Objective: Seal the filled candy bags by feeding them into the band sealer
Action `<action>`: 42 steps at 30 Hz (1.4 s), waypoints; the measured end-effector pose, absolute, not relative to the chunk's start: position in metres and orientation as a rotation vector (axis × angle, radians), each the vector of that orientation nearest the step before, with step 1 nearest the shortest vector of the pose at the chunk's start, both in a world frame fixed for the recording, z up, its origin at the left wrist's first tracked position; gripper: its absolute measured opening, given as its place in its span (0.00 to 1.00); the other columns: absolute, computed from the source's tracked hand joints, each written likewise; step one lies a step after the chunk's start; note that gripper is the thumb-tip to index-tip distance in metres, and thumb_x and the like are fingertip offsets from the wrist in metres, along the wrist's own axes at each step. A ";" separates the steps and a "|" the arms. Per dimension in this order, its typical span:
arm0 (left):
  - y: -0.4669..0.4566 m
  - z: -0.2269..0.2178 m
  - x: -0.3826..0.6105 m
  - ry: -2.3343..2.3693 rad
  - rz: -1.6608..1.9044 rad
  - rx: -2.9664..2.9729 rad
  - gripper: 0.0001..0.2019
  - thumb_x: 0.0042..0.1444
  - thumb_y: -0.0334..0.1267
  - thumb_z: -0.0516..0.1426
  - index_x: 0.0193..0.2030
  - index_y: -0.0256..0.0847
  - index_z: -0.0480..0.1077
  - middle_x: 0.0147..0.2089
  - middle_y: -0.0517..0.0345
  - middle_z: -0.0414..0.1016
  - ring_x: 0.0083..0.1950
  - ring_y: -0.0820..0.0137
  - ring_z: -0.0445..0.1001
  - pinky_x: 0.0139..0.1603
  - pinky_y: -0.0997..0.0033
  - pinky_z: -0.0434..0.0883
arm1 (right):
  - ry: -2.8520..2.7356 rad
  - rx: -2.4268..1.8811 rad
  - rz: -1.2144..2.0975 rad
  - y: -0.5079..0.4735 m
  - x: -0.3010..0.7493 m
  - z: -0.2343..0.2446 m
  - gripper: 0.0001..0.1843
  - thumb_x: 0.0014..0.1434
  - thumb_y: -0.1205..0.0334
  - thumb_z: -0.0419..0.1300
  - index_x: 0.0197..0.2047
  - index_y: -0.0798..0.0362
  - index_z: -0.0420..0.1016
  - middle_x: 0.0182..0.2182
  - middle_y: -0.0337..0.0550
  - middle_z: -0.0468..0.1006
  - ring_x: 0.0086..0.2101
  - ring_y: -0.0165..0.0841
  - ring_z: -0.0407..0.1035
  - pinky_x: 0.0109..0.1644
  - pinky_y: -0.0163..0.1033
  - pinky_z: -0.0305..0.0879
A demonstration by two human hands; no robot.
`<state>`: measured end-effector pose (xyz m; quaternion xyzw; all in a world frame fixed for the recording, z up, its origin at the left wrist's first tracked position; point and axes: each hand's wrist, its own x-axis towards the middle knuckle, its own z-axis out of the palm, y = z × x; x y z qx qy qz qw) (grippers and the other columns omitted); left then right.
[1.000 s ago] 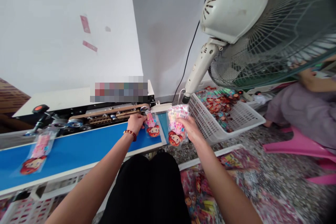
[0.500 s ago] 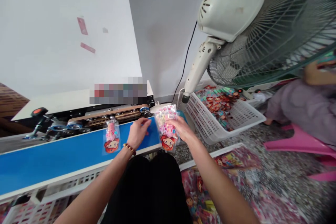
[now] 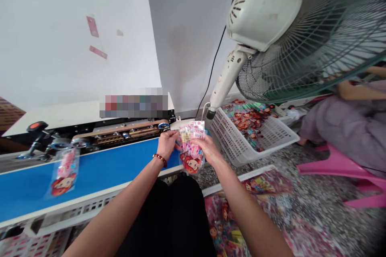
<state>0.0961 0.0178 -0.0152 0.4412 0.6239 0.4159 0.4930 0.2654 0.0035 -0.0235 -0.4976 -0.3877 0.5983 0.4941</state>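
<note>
My right hand (image 3: 209,149) holds a small bunch of clear plastic packets (image 3: 191,161), printed pink with a red-haired cartoon figure at the lower end. At the left edge of the bunch, my left hand (image 3: 168,145) has its fingertips pinched on a packet's upper side; a beaded bracelet circles that wrist. Under both hands runs a blue conveyor belt (image 3: 120,164). One packet of the same kind (image 3: 64,172) lies flat towards the belt's left part, its top end by the rollers of the sealing machine (image 3: 120,132).
A standing fan (image 3: 265,16) looms at upper right. Beneath it a white basket (image 3: 259,148) holds many packets. More packets (image 3: 235,225) lie in a container by my right knee. A person in grey clothing (image 3: 328,116) sits near a pink stool (image 3: 331,164).
The loose packet has travelled left along the belt. My left hand has moved right, from over the belt to the edge of the held packets. The right hand stays about where it was.
</note>
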 end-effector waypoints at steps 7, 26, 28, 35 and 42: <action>0.017 -0.008 0.099 1.463 1.016 0.972 0.11 0.49 0.43 0.65 0.31 0.37 0.74 0.24 0.61 0.72 0.17 0.76 0.67 0.17 0.78 0.52 | -0.841 -1.284 1.347 0.009 0.265 -0.030 0.19 0.38 0.56 0.71 0.36 0.51 0.80 0.28 0.38 0.83 0.27 0.36 0.73 0.34 0.39 0.68; 0.007 0.043 0.074 1.251 1.553 1.009 0.17 0.43 0.50 0.68 0.32 0.39 0.79 0.24 0.60 0.70 0.25 0.75 0.64 0.25 0.75 0.60 | -0.644 -1.165 1.177 0.011 0.280 -0.028 0.18 0.37 0.58 0.72 0.36 0.48 0.79 0.29 0.36 0.83 0.29 0.39 0.77 0.38 0.42 0.72; 0.005 0.048 0.076 1.220 1.572 1.009 0.16 0.43 0.49 0.68 0.32 0.39 0.79 0.23 0.61 0.69 0.24 0.76 0.63 0.25 0.75 0.60 | -0.645 -1.163 1.170 0.010 0.281 -0.028 0.18 0.37 0.58 0.72 0.35 0.48 0.79 0.29 0.36 0.84 0.30 0.40 0.77 0.38 0.43 0.72; -0.003 0.058 0.087 1.173 1.589 1.135 0.11 0.48 0.46 0.66 0.31 0.40 0.79 0.31 0.57 0.75 0.27 0.74 0.67 0.27 0.74 0.65 | -0.637 -1.160 1.218 0.008 0.280 -0.025 0.16 0.36 0.58 0.72 0.33 0.46 0.80 0.30 0.37 0.84 0.31 0.41 0.78 0.39 0.45 0.73; -0.004 0.031 0.094 1.275 1.408 1.224 0.10 0.52 0.46 0.64 0.30 0.42 0.78 0.29 0.57 0.74 0.26 0.71 0.69 0.25 0.72 0.67 | -0.654 -1.188 1.189 0.006 0.284 -0.026 0.15 0.36 0.56 0.72 0.32 0.45 0.79 0.29 0.38 0.84 0.31 0.44 0.78 0.38 0.46 0.73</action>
